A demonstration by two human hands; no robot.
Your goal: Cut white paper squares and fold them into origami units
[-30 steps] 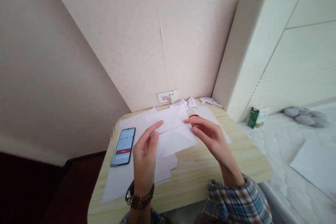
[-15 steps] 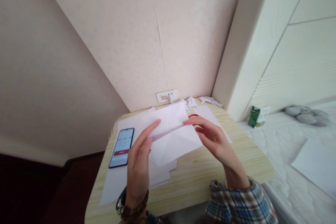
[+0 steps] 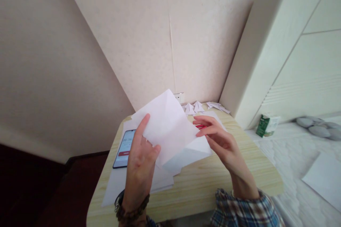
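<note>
A creased sheet of white paper (image 3: 170, 127) is held up over the table, one part of it folded underneath toward the lower right. My left hand (image 3: 141, 163) grips its left side, index finger and thumb on the upper face, the other fingers hidden behind. At the right edge, my right hand (image 3: 218, 140) has its fingertips closed on the paper. Something red (image 3: 201, 126) shows behind the right fingers; its kind is hidden. Below the paper lie more white sheets (image 3: 162, 181). A phone (image 3: 125, 149) showing a running timer lies beside my left hand, partly covered by it.
Folded paper pieces (image 3: 197, 107) stand along the back of the wooden table (image 3: 213, 184) by the wall. A socket (image 3: 179, 97) is partly hidden by the paper. To the right, a green and white carton (image 3: 267, 126), grey cushion-like shape (image 3: 318, 127) and paper sheet (image 3: 323, 177) rest on a mattress.
The paper has been tilted upward and its folded flap opened out, so it now covers part of the socket. Both hands keep hold of it. The camera view has shifted slightly.
</note>
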